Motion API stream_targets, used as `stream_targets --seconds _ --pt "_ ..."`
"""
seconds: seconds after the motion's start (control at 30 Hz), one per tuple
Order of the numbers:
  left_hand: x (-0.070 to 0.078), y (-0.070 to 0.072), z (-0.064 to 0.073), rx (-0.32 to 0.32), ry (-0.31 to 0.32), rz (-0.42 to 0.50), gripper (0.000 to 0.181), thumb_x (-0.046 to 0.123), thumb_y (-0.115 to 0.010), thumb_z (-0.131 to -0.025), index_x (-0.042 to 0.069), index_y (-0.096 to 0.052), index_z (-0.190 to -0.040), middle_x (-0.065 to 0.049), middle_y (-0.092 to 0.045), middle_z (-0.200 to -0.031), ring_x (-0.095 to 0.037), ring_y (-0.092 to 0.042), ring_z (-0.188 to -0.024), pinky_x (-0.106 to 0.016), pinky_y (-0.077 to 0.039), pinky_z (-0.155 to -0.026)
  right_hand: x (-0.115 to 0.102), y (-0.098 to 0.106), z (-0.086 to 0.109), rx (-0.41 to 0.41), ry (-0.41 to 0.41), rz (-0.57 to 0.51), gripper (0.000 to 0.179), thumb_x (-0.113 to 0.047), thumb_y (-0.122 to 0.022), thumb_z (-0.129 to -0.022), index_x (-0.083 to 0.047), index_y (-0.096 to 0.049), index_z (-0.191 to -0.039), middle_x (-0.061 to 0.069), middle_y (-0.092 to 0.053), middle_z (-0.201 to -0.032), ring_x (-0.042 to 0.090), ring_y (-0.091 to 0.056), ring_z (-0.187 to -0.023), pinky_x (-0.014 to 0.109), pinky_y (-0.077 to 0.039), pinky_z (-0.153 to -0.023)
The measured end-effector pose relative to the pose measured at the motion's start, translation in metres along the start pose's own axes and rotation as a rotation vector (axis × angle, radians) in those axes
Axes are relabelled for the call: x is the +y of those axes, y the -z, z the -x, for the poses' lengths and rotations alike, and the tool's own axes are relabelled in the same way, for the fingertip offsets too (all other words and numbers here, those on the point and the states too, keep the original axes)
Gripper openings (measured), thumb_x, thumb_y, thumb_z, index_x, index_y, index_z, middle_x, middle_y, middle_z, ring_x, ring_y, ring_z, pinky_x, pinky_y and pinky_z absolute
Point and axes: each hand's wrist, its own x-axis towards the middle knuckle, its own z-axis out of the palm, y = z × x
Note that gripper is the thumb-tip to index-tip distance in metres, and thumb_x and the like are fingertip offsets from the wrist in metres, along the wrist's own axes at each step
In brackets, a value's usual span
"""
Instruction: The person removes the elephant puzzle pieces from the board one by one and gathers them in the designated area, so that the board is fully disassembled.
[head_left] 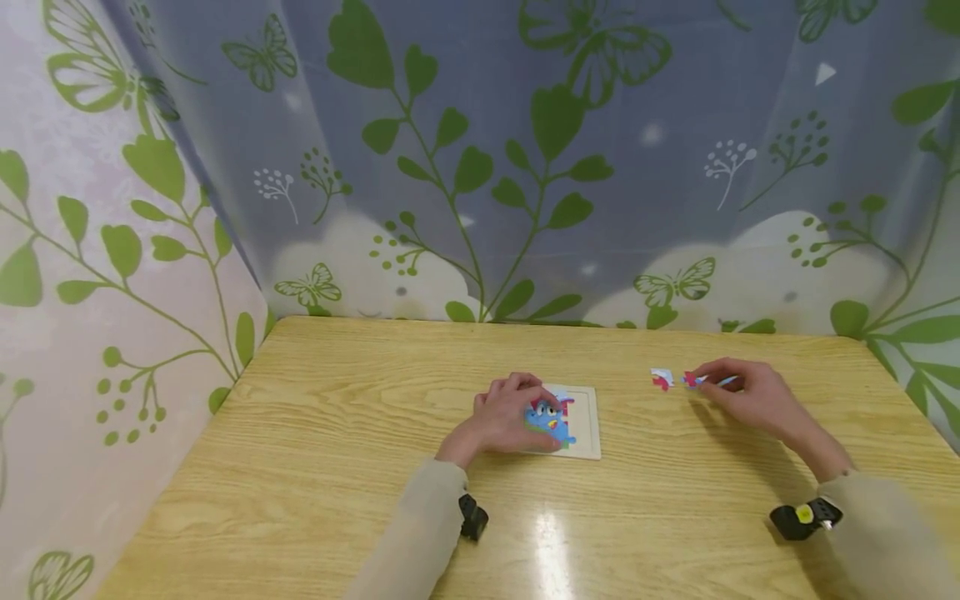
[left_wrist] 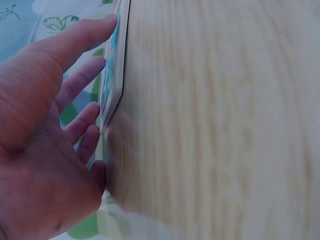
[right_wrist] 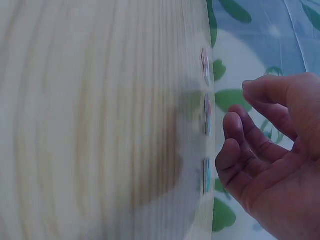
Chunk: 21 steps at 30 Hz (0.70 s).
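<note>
Sleeves [head_left: 420, 529] foremost, we're hovering empty right fingers [right_wrist: 233, 126], a puzzle piece [head_left: 688, 380] at nine o'clock; our loose left fingers [left_wrist: 80, 82] are touching the board [head_left: 590, 429].

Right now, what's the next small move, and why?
I'd probably lower the right hand and pinch the middle loose piece: the right wrist view shows that hand empty and apart from it, and the puzzle tray has a bare strip on its right side.

No legible text, labels, brands, numbers or signs in any of three views.
</note>
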Motion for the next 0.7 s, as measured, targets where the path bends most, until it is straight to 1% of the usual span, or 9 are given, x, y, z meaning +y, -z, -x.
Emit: stream_targets --seconds 0.13,0.3,0.43,0.57,0.7 --pt "-0.001 0.002 0.002 -0.003 -0.019 -0.021 0.042 0.042 -0.081 -0.085 0.030 -0.066 -0.122 -0.001 -0.036 -0.160 -0.035 -0.032 -0.144 -0.062 -0.025 -0.111 -0.009 -0.006 0.000 -0.016 0.027 0.003 0.026 -0.023 -0.065 -0.100 -0.006 -0.072 -0.118 0.016 -0.073 -0.107 0.010 -0.065 -0.082 0.025 -0.051 -0.065" --pt "-0.001 0.000 0.005 0.026 -0.018 -0.049 0.043 0.044 -0.081 -0.084 0.031 -0.067 -0.123 -0.003 -0.031 -0.164 -0.038 -0.030 -0.146 -0.061 -0.027 -0.112 -0.019 -0.013 -0.001 -0.037 0.069 -0.014 0.023 -0.021 -0.065 -0.100 -0.007 -0.072 -0.118 0.013 -0.073 -0.103 0.009 -0.065 -0.081 0.026 -0.050 -0.063" --pt "-0.002 -0.001 0.008 0.039 -0.015 -0.034 0.043 0.044 -0.080 -0.085 0.031 -0.068 -0.123 -0.004 -0.029 -0.165 -0.039 -0.029 -0.146 -0.061 -0.027 -0.112 -0.028 -0.020 -0.002 -0.053 0.086 -0.032 0.022 -0.019 -0.066 -0.100 -0.008 -0.072 -0.117 0.011 -0.073 -0.102 0.011 -0.065 -0.081 0.026 -0.049 -0.062" --pt "-0.004 0.000 0.010 0.046 -0.019 -0.010 0.038 0.040 -0.078 -0.086 0.029 -0.068 -0.122 -0.004 -0.034 -0.162 -0.039 -0.032 -0.145 -0.062 -0.026 -0.113 -0.036 -0.025 -0.003 -0.071 0.086 -0.041 0.022 -0.019 -0.065 -0.100 -0.008 -0.072 -0.118 0.010 -0.073 -0.103 0.013 -0.066 -0.082 0.026 -0.051 -0.062" --pt "-0.004 0.000 0.010 0.049 -0.024 -0.004 0.035 0.038 -0.078 -0.087 0.028 -0.069 -0.119 -0.004 -0.039 -0.159 -0.040 -0.034 -0.143 -0.062 -0.027 -0.111 -0.042 -0.032 -0.004 -0.098 0.092 -0.066 0.022 -0.017 -0.065 -0.100 -0.006 -0.071 -0.118 0.011 -0.072 -0.102 0.014 -0.066 -0.083 0.027 -0.051 -0.060"
